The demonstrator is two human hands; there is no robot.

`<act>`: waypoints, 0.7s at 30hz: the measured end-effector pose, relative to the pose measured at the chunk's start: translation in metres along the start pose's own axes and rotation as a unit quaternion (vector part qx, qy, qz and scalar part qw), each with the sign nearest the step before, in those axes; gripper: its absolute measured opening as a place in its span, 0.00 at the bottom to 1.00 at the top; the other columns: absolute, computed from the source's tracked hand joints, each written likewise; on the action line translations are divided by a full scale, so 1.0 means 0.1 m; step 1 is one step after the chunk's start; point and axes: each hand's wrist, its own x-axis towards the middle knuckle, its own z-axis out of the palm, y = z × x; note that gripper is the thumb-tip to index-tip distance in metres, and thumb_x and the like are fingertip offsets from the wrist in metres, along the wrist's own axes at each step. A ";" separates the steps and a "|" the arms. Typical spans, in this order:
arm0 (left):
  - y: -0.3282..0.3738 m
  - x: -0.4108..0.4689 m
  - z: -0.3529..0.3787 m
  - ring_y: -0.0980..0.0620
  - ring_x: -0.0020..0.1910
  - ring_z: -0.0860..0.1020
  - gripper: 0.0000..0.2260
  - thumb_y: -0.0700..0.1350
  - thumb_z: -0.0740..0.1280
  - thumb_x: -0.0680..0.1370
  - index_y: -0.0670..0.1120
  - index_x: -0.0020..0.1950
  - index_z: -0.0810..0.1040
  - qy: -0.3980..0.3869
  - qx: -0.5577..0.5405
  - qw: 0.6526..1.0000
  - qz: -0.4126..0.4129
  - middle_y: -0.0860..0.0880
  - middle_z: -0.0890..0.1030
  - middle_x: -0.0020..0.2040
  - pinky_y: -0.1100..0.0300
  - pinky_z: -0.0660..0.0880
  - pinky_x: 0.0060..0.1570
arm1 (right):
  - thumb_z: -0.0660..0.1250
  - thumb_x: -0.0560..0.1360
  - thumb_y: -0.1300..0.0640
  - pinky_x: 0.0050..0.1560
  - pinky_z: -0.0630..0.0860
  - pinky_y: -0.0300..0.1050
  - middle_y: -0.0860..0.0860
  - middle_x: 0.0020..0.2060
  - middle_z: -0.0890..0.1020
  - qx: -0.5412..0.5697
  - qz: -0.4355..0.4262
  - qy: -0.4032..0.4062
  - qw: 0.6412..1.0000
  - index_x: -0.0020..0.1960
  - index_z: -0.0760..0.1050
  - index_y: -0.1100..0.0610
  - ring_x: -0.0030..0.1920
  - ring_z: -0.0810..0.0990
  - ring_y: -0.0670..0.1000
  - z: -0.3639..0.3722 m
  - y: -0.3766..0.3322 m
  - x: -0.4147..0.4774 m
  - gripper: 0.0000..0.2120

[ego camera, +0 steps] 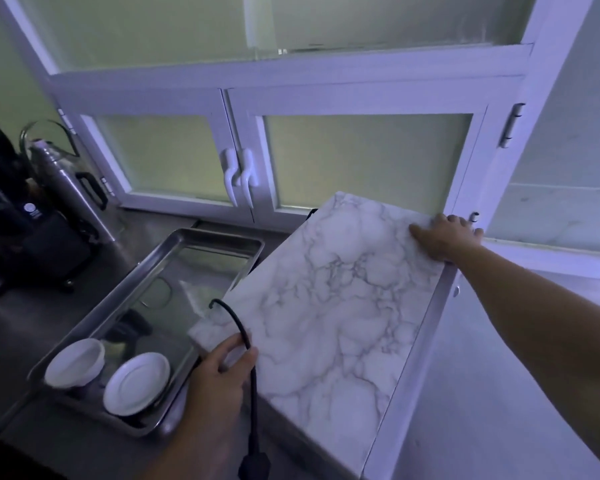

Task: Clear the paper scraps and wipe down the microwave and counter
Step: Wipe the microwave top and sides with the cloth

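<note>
The box-shaped microwave (329,306) wore a white marble pattern across its top, threaded with grey veins; its side panel was plain white. A glossy black power cord (253,382) ended in a black plug (253,464). The rectangular metal tray (219,237) was silver, its floor mirroring pale green. A round bowl (75,363) and a round plate (136,382) were both white. The steel counter (32,323) was dull grey. The white-framed cabinet doors (243,102) had frosted pale green panes and white handles (238,174). The coffee machine (25,230) was black, and the cylindrical flask (66,188) was silver with a black handle.
</note>
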 end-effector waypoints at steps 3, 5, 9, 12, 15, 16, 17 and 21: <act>0.02 0.01 0.07 0.51 0.38 0.78 0.10 0.31 0.68 0.77 0.44 0.54 0.82 0.016 -0.028 0.999 0.005 0.47 0.80 0.37 0.62 0.76 0.41 | 0.47 0.75 0.28 0.73 0.58 0.63 0.60 0.70 0.71 -0.012 0.000 0.004 1.000 0.72 0.68 0.58 0.73 0.66 0.60 0.02 0.01 0.21 0.41; 0.04 0.05 0.11 0.52 0.39 0.80 0.11 0.31 0.68 0.77 0.44 0.55 0.82 0.028 -0.045 0.999 0.006 0.48 0.84 0.43 0.61 0.77 0.42 | 0.47 0.74 0.27 0.73 0.60 0.62 0.61 0.69 0.73 -0.006 -0.004 0.022 1.000 0.71 0.69 0.58 0.71 0.68 0.61 0.01 -0.04 0.32 0.42; 0.03 0.42 -0.03 0.49 0.50 0.85 0.11 0.36 0.69 0.79 0.47 0.58 0.83 0.014 -0.058 0.998 -0.002 0.47 0.86 0.54 0.53 0.82 0.51 | 0.48 0.76 0.29 0.69 0.64 0.60 0.62 0.71 0.71 0.016 0.000 0.019 1.000 0.72 0.67 0.60 0.73 0.66 0.62 0.05 -0.05 0.31 0.40; 0.05 0.86 -0.15 0.42 0.61 0.80 0.14 0.38 0.67 0.80 0.45 0.66 0.80 -0.015 -0.031 0.999 0.002 0.43 0.81 0.63 0.42 0.74 0.66 | 0.49 0.77 0.32 0.69 0.64 0.60 0.62 0.73 0.68 0.038 0.013 0.020 0.999 0.73 0.66 0.60 0.73 0.65 0.62 0.15 0.10 0.10 0.38; 0.20 1.39 -0.15 0.47 0.56 0.82 0.15 0.38 0.66 0.81 0.44 0.68 0.79 -0.056 -0.013 0.998 0.019 0.44 0.82 0.61 0.50 0.77 0.61 | 0.50 0.78 0.34 0.68 0.64 0.59 0.62 0.70 0.71 0.063 0.061 0.042 0.995 0.73 0.67 0.61 0.71 0.67 0.62 0.20 0.25 -0.15 0.37; 0.29 1.56 -0.13 0.51 0.50 0.84 0.16 0.37 0.66 0.81 0.44 0.68 0.78 -0.074 -0.006 0.997 0.016 0.45 0.84 0.58 0.55 0.80 0.54 | 0.50 0.78 0.34 0.67 0.64 0.59 0.62 0.69 0.72 0.070 0.082 0.054 0.993 0.72 0.67 0.61 0.70 0.67 0.63 0.20 0.28 -0.24 0.36; 0.39 1.72 -0.11 0.53 0.44 0.84 0.16 0.37 0.66 0.80 0.43 0.68 0.78 -0.096 -0.002 0.995 0.007 0.46 0.85 0.54 0.60 0.81 0.46 | 0.51 0.78 0.34 0.67 0.64 0.58 0.62 0.68 0.72 0.076 0.104 0.067 0.989 0.72 0.68 0.61 0.70 0.67 0.63 0.19 0.31 -0.33 0.36; 0.71 2.15 0.02 0.56 0.35 0.84 0.16 0.35 0.68 0.79 0.43 0.66 0.79 -0.178 0.045 0.983 -0.031 0.45 0.86 0.49 0.65 0.80 0.34 | 0.51 0.78 0.33 0.67 0.63 0.58 0.62 0.68 0.71 0.090 0.192 0.102 0.972 0.72 0.68 0.62 0.70 0.66 0.62 0.20 0.37 -0.75 0.37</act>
